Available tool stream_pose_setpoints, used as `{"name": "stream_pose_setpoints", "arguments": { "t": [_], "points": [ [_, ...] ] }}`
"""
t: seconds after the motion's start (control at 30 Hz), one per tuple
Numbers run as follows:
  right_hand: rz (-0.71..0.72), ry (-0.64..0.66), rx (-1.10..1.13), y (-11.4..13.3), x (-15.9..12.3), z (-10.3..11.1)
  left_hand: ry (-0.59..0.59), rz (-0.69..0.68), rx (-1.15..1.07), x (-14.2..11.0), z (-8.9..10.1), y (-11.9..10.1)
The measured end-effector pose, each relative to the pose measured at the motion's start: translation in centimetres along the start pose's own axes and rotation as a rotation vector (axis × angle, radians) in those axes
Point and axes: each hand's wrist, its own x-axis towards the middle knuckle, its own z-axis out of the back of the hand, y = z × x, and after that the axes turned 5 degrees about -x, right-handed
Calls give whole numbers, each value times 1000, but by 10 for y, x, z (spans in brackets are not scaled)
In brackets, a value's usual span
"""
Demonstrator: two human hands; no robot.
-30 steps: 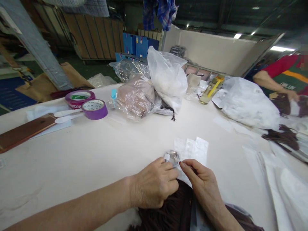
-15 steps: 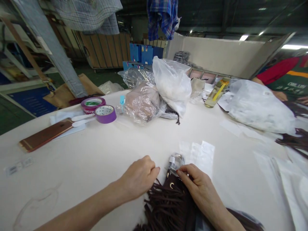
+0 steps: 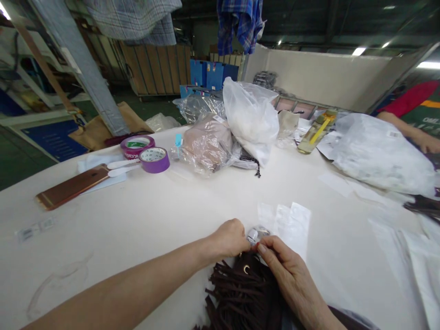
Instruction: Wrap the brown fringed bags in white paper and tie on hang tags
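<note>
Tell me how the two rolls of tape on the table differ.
The back roll is magenta with white lettering on its side; the front roll is a plainer violet. Green shows inside the back roll, while the front roll has a pale, printed inner core. The front roll partly hides the back roll, itself uncovered. Both lie flat on the white table.

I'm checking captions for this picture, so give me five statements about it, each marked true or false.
1. The phone lies left of the nearer tape roll. True.
2. The left hand rests on the phone. False: it is close to the right hand.
3. A metal eyelet shows on the fringed item. True.
4. The fringed item is white. False: it is dark brown.
5. A blue plaid cloth hangs beyond the table. True.
</note>
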Motion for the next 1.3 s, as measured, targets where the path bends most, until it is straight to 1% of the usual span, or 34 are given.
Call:
{"name": "stream_pose_setpoints", "arguments": {
  "t": [0.1, 0.23, 0.27, 0.33, 0.4, 0.47, 0.57, 0.67, 0.77, 0.83, 0.93, 1.03, 1.17, 1.3],
  "points": [
    [-15, 37, 20, 1, -4, -1, -66, -12, 13, -6, -2, 2],
    [-52, 71, 28, 1, -14, -1, -64, 10, -68, -18, -10, 14],
    [-62, 77, 26, 1, -17, -1, -62, 19, -122, -22, -13, 18],
    [-84, 93, 30, 1, -24, -1, -77, 35, -305, -31, -22, 25],
    [-110, 115, 40, 2, -31, -1, -134, 35, -544, -40, -32, 33],
    [-128, 141, 53, 5, -36, -1, -207, 3, -732, -47, -43, 39],
    [-119, 186, 48, 12, -38, 1, -265, -37, -925, -54, -54, 44],
    [-137, 210, 55, 18, -34, 1, -257, -30, -1058, -57, -58, 47],
    [-235, 218, 126, 20, -29, -3, -230, -35, -1139, -58, -58, 48],
    [-288, 249, 211, 20, -26, -6, -220, -42, -1175, -59, -56, 48],
    [-331, 281, 327, 17, -23, -10, -217, -38, -1194, -60, -53, 49],
    [-360, 294, 388, 17, -23, -13, -211, -24, -1200, -61, -51, 48],
    [-404, 294, 358, 21, -19, -14, -220, 0, -1226, -63, -49, 45],
    [-388, 281, 275, 23, -15, -16, -223, -45, -1306, -62, -50, 46]
  ]
}}
